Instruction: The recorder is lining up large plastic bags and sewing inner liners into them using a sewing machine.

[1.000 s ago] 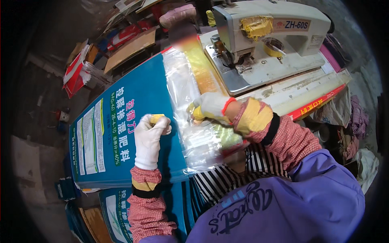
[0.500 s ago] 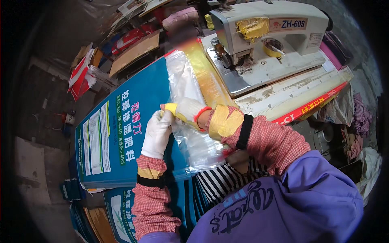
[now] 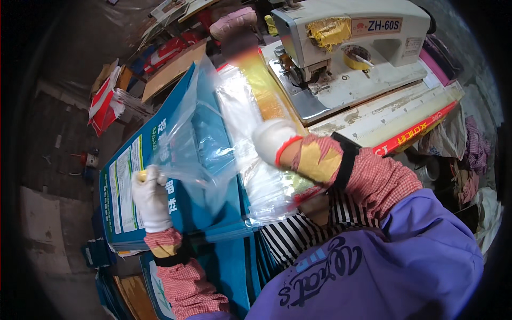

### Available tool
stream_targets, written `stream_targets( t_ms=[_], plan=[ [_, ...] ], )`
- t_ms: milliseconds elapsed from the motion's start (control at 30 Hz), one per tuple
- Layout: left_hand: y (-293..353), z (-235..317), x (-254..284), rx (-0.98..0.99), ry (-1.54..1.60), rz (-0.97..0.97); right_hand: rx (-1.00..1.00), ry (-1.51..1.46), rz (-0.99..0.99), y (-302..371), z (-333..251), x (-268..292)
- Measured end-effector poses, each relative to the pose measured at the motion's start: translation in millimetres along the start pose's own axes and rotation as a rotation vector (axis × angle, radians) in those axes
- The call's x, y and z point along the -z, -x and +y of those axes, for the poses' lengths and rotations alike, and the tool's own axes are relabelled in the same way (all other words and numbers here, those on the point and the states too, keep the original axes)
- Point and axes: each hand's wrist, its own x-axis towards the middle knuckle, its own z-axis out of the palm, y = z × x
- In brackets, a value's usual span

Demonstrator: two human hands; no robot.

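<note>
My left hand (image 3: 149, 194), in a white glove, is closed on the edge of a clear plastic liner bag (image 3: 205, 178). The film spreads loosely from it across a stack of blue printed sacks (image 3: 184, 224). My right hand (image 3: 277, 141), also gloved, is curled into a rounded shape over a pile of clear plastic bags (image 3: 240, 114). Its fingertips are hidden beneath it, so what they hold does not show. Beside that pile runs a yellow glossy strip of sacks (image 3: 261, 85).
A white sewing machine (image 3: 368, 32) stands on a worn table at the right, with a yellow tape roll (image 3: 356, 57) on its bed. A red and yellow printed strip (image 3: 410, 130) lines the table's front edge. A cardboard sheet (image 3: 173, 72) lies beyond the sacks.
My hands were together over the plastic; they are now apart. The left has moved left, drawing the clear liner over the blue sacks. The right has shifted to the right.
</note>
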Motion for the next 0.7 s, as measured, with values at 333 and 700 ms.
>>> stream_targets(
  t_ms=[333,700],
  plan=[
    [39.6,30.0,-34.2,-0.109,-0.447,0.067,1.081,-0.834,-1.226,73.1,-97.4,3.1],
    [95.3,116.8,-4.7,-0.378,-0.833,0.4,0.103,-1.594,0.408,-137.9,-24.1,-119.9]
  ],
)
